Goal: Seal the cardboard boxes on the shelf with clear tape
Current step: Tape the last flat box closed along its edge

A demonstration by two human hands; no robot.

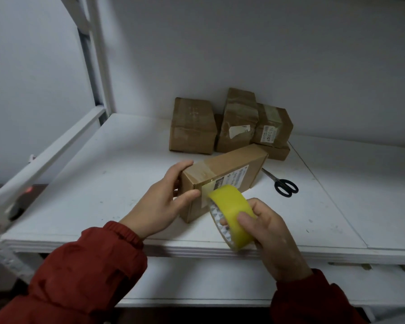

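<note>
A long flat cardboard box [229,169] with a printed label lies on the white shelf [117,174] near its front edge. My left hand [164,202] grips the box's near left end, thumb on the front face and fingers over the top. A yellowish roll of tape [232,216] is held in my right hand [269,232], thumb on its outer face. The roll's top touches the box's front face, where a clear strip runs up onto the top. Several more cardboard boxes [192,125] stand at the back against the wall.
Black-handled scissors [283,183] lie on the shelf right of the box. A white upright post [98,54] and a slanted white rail [45,160] frame the left side. A lower shelf board [220,277] shows under the front edge.
</note>
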